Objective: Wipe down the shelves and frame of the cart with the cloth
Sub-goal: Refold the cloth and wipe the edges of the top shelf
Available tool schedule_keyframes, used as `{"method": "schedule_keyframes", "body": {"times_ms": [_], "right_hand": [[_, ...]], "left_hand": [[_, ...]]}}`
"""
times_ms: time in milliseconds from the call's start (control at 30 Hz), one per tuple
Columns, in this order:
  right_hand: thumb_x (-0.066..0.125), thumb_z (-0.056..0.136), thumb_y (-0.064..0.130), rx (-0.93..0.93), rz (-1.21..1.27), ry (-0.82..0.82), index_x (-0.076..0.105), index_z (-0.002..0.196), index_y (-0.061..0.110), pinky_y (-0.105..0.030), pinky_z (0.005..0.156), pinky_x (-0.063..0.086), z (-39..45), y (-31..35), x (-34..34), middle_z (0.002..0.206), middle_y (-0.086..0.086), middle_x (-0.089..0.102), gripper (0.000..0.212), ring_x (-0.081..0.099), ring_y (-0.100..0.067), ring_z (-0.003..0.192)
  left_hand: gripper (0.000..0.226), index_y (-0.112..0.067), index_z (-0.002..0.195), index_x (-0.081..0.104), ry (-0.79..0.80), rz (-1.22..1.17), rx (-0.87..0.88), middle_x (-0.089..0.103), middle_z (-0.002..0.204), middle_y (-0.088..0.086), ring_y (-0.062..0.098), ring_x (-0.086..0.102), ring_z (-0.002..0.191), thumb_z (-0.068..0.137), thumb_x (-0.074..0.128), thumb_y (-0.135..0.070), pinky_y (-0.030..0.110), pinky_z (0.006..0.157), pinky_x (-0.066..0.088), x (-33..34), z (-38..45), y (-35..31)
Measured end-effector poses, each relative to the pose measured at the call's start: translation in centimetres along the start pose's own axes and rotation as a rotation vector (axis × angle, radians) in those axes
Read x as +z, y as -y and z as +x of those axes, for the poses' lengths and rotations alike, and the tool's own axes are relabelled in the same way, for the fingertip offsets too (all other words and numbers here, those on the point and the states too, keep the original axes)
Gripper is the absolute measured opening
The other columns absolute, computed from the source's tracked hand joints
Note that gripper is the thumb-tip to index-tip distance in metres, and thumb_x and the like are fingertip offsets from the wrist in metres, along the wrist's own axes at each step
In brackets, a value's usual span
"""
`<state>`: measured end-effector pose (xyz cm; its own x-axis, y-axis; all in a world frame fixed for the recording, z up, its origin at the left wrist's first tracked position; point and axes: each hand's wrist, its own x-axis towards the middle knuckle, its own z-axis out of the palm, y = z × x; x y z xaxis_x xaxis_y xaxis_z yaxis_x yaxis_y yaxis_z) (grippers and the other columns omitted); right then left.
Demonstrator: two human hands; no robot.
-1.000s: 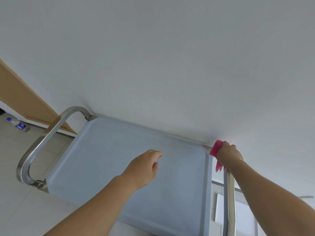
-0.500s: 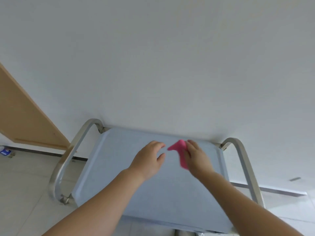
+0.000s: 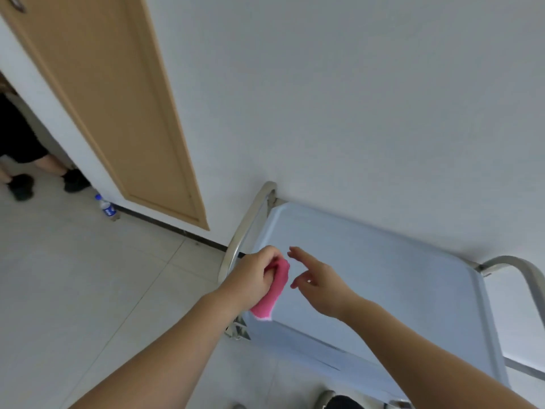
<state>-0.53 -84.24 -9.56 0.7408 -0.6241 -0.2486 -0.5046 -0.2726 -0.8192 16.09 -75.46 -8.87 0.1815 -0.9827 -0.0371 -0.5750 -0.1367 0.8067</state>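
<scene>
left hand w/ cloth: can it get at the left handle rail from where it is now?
Probably yes. The left hand grips the pink cloth right beside the left handle rail, at the top shelf edge. Nothing shows between them; the open right hand sits on the other side.

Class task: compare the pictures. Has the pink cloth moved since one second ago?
Yes. The cloth has gone from the right hand at the cart's right handle to the left hand near the left handle.

head view, looking down, close above cart [image 3: 383,276]
</scene>
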Motion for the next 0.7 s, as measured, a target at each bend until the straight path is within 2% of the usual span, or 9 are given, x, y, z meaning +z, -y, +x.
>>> {"method": "schedule_keyframes", "body": {"times_ms": [100, 200, 267, 400, 533, 633, 700], "right_hand": [[0.049, 0.086, 0.007, -0.065, -0.122, 0.081, 0.040, 0.136, 0.032, -0.021, 0.080, 0.047, 1.6, 0.3, 1.0, 0.122, 0.015, 0.056, 0.057, 0.062, -0.007, 0.085], [0.053, 0.089, 0.019, -0.102, -0.228, 0.139, 0.060, 0.115, 0.030, -0.021, 0.074, 0.046, 3.3, 0.6, 1.6, 0.100, 0.011, 0.062, 0.029, 0.058, -0.011, 0.080], [0.055, 0.089, 0.021, -0.127, -0.339, 0.172, 0.065, 0.104, 0.024, -0.023, 0.073, 0.043, 4.3, 0.6, 1.6, 0.092, 0.007, 0.059, 0.019, 0.054, -0.012, 0.078], [0.055, 0.088, 0.026, -0.203, -0.454, 0.195, 0.066, 0.096, 0.018, -0.026, 0.078, 0.045, 5.9, -0.1, 1.7, 0.095, 0.001, 0.059, 0.016, 0.053, -0.015, 0.088], [0.057, 0.087, 0.028, -0.086, -0.396, 0.268, 0.059, 0.091, 0.020, -0.027, 0.064, 0.049, 7.4, -0.3, 2.5, 0.087, 0.000, 0.062, 0.010, 0.057, -0.016, 0.075], [0.052, 0.090, 0.016, -0.093, -0.444, 0.279, 0.057, 0.095, 0.020, -0.029, 0.076, 0.052, 8.6, -0.3, 3.7, 0.092, 0.001, 0.062, 0.008, 0.058, -0.017, 0.084], [0.051, 0.091, 0.013, -0.057, -0.446, 0.252, 0.057, 0.095, 0.020, -0.028, 0.079, 0.050, 9.8, -0.1, 4.5, 0.091, 0.003, 0.061, 0.010, 0.058, -0.016, 0.086]], "left_hand": [[0.019, -0.035, 0.093, 0.055, 0.002, -0.004, -0.009, 0.064, 0.087, -0.013, -0.002, 0.059, 0.081, 0.089, 0.046, -0.019, 0.012, 0.067, 0.047, -0.4, -1.3, 0.7], [0.022, -0.031, 0.092, 0.057, -0.050, -0.007, -0.056, 0.061, 0.089, -0.012, 0.000, 0.057, 0.085, 0.089, 0.045, -0.013, 0.016, 0.073, 0.047, -0.8, -2.0, 1.3], [0.022, -0.031, 0.089, 0.056, -0.073, 0.025, -0.100, 0.060, 0.088, -0.013, 0.002, 0.056, 0.085, 0.089, 0.045, -0.011, 0.019, 0.073, 0.047, -1.3, -2.4, 2.0], [0.022, -0.032, 0.092, 0.057, -0.129, 0.168, -0.200, 0.061, 0.088, -0.014, 0.006, 0.057, 0.081, 0.088, 0.045, -0.014, 0.016, 0.065, 0.040, -2.7, -3.0, 4.2], [0.026, -0.024, 0.098, 0.062, -0.222, 0.349, -0.302, 0.065, 0.091, -0.008, 0.010, 0.057, 0.079, 0.085, 0.045, -0.009, 0.013, 0.058, 0.036, -4.1, -3.7, 7.4], [0.020, -0.021, 0.100, 0.061, -0.246, 0.374, -0.387, 0.066, 0.093, -0.006, 0.007, 0.058, 0.077, 0.090, 0.046, -0.011, 0.010, 0.058, 0.036, -4.4, -3.5, 10.0], [0.018, -0.020, 0.102, 0.060, -0.234, 0.389, -0.414, 0.066, 0.095, -0.005, 0.008, 0.060, 0.078, 0.092, 0.046, -0.014, 0.013, 0.062, 0.043, -4.7, -2.6, 11.6]]}}
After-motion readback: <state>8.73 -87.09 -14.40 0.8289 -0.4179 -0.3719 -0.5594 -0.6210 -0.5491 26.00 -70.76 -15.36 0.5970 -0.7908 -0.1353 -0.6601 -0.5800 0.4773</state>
